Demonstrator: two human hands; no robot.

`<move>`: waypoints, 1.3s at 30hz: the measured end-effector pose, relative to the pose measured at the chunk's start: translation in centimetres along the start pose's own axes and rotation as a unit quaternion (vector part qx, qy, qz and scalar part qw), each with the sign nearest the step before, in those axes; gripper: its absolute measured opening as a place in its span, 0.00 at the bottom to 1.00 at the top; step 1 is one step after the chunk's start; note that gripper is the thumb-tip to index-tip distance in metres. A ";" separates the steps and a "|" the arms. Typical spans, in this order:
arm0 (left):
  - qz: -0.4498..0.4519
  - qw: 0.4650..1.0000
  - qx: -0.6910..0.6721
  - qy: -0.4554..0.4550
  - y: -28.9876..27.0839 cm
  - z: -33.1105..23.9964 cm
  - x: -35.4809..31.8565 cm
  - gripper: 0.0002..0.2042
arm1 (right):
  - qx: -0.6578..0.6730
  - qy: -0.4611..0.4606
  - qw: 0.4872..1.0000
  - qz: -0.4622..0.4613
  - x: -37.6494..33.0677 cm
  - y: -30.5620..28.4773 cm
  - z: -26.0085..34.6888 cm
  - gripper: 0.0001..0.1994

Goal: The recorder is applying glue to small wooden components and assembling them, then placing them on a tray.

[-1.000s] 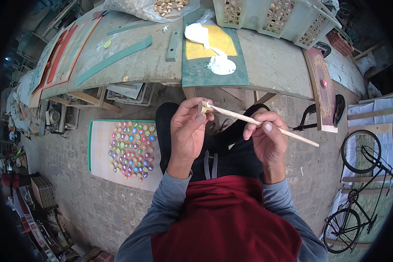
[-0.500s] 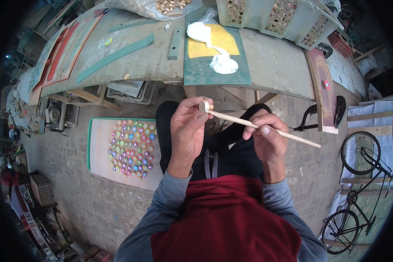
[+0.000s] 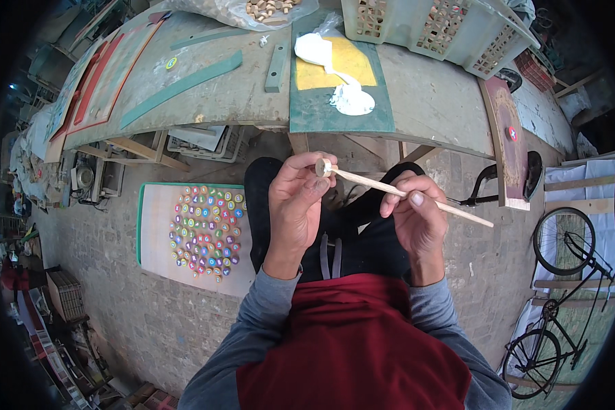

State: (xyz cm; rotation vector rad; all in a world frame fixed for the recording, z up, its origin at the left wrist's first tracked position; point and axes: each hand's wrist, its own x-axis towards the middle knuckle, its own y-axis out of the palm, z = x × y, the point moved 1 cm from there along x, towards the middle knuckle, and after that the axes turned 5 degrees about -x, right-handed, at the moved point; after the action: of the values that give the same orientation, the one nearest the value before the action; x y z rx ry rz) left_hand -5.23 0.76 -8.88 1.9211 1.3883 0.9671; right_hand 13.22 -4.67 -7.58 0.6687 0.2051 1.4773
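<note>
Closely Held: Disc and Stick at Our Lap

Nearest us, our left hand point(image 3: 295, 205) pinched a small round wooden disc point(image 3: 322, 167) between thumb and fingertips, above our dark trousers. Our right hand point(image 3: 417, 215) clamped a thin wooden stick point(image 3: 417, 196), its tip touching the disc. Beyond, on the brick floor to our left, lay a board of coloured tokens point(image 3: 208, 229). Farther off, white glue point(image 3: 352, 101) pooled on the workbench point(image 3: 430, 96).

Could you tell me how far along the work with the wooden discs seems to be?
Done: many coloured discs lie on the board on the floor. In hand: the left hand holds a bare disc while the right hand touches a stick to it. Left: bare pieces wait on the bench.
</note>
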 end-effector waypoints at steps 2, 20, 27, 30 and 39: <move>-0.001 1.000 0.001 0.001 0.0 0.1 -0.1 0.16 | 0.061 0.023 0.998 0.001 -0.1 -0.1 -0.2 0.11; -0.016 0.999 0.039 0.002 0.4 0.2 -0.3 0.16 | 0.154 0.089 0.981 -0.074 -0.9 -0.3 -1.6 0.11; 0.007 0.997 0.077 0.024 0.0 0.3 -0.3 0.15 | 0.188 0.087 0.977 -0.049 -1.0 -0.1 -1.6 0.11; 0.026 0.992 0.119 0.042 0.1 0.1 -0.2 0.15 | 0.228 0.087 0.967 -0.070 -0.8 -0.4 -1.3 0.11; 0.032 0.991 0.128 0.037 0.3 -0.1 -0.3 0.15 | 0.137 0.063 0.987 -0.057 -0.8 -1.2 -1.2 0.10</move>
State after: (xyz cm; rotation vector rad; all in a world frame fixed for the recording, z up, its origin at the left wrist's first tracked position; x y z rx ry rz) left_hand -5.24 0.38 -8.66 2.1474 1.5677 0.9356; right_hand 13.53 -5.01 -9.38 0.7712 0.5439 1.3952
